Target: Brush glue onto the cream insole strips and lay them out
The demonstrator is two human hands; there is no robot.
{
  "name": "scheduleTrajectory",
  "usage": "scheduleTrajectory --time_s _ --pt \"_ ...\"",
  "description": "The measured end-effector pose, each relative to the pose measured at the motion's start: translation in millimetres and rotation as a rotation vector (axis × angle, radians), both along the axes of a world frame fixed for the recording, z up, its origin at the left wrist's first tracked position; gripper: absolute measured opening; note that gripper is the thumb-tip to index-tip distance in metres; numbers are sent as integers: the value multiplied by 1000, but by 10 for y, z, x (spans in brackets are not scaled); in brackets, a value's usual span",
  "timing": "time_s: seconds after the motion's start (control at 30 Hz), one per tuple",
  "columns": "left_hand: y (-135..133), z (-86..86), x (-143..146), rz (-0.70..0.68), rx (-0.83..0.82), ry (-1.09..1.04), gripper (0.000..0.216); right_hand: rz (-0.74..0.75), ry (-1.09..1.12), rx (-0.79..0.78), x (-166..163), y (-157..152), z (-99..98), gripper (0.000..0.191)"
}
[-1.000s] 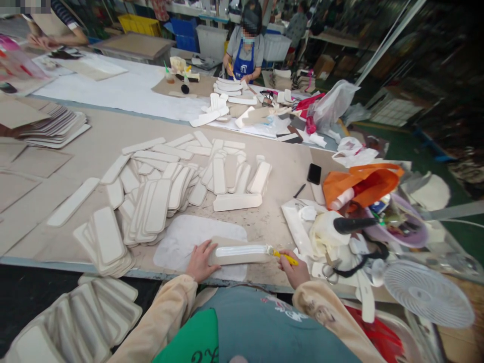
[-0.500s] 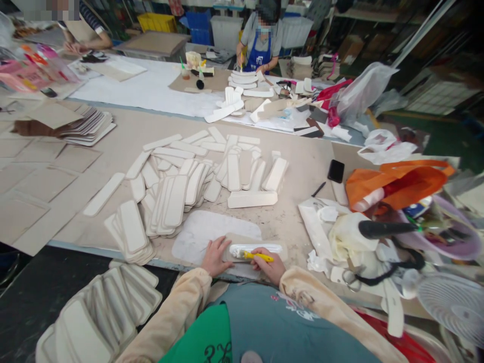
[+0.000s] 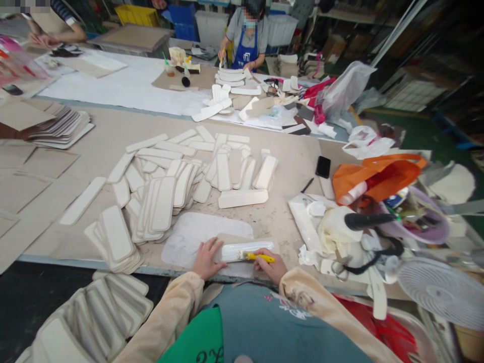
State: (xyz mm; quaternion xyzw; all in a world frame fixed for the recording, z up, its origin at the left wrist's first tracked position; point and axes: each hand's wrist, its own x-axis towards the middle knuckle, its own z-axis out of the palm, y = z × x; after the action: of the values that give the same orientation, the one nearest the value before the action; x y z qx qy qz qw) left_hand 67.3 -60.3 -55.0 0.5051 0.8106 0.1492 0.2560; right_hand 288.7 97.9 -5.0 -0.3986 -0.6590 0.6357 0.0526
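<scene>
My right hand [image 3: 270, 265] is closed round the yellow handle of a brush [image 3: 260, 257]. Its bristles touch a white strip-shaped piece [image 3: 236, 249] that looks wet and shiny and lies on a beige backing piece [image 3: 277, 246]. My left hand [image 3: 207, 258] rests with fingers spread at the left end of that piece, touching the backing. Beneath them a whitish sheet [image 3: 181, 237] covers part of the table. Beyond it lies a loose heap of pale rounded strips [image 3: 162, 204].
At the right are a white container with a black nozzle [image 3: 340, 222], an orange bag [image 3: 378, 176], a purple basin [image 3: 442, 227] and a fan [image 3: 438, 292]. A phone [image 3: 322, 167] lies farther in. More strips [image 3: 91, 312] are stacked at lower left. A co-worker [image 3: 245, 43] works across the table.
The brush has moved a little to the right along the white piece. The whole view has shifted, so most things sit farther left. My left hand still rests at the piece's left end.
</scene>
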Motion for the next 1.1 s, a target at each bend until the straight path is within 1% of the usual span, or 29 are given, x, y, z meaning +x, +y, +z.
scheduleTrajectory --time_s 0.17,0.3,0.5,0.63,0.77,0.93,1.0,1.1 --pt "-19 -70 -12 -8 61 28 76 -214 -49 42 351 152 -1 35" --pt "-33 -117 -19 -12 105 52 75 -306 -89 87 590 278 43 36" --pt "-24 -86 -26 -22 100 57 73 -412 -140 196 792 387 116 39" --pt "-14 -84 -34 -27 85 53 73 -457 -122 226 813 409 154 41" --pt "-11 -89 -37 -25 76 55 73 -503 -49 170 690 389 167 40" --pt "-20 -91 -35 -19 79 68 72 -477 -62 126 527 366 117 37" --pt "-24 -100 -36 -17 85 78 72 -482 -85 124 560 401 106 36" --pt "-24 -113 -38 -19 94 81 72 -499 -108 119 701 493 119 35"
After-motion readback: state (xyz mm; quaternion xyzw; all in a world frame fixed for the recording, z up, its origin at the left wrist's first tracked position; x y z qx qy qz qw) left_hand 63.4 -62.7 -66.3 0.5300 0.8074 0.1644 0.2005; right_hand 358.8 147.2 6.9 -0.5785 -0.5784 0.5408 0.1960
